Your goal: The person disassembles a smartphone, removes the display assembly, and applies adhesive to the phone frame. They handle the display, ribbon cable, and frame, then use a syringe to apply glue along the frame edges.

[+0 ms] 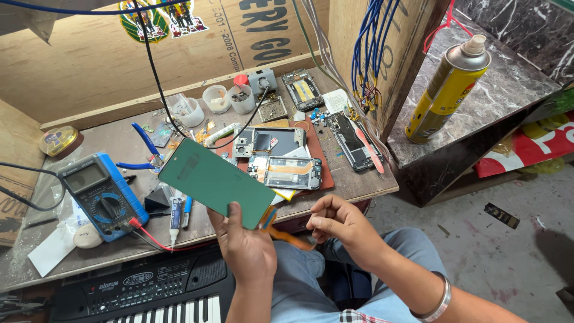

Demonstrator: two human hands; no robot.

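My left hand [248, 248] holds a flat green-backed phone screen panel [215, 181] by its near end, tilted above the front edge of the workbench [359, 185]. An orange flex strip hangs from the panel's lower corner. My right hand [338, 224] hovers just right of it with fingers curled shut, and I cannot tell whether it pinches anything small. Behind the panel lie two opened phone frames [286, 172] on a dark red mat.
A blue multimeter [101, 197] with red lead sits at left, blue pliers [146, 143] behind it. Small white cups [216, 98], more phone parts [353, 140], a yellow spray can [445, 90] on a marble ledge, hanging blue wires [368, 54], a keyboard [149, 293] below.
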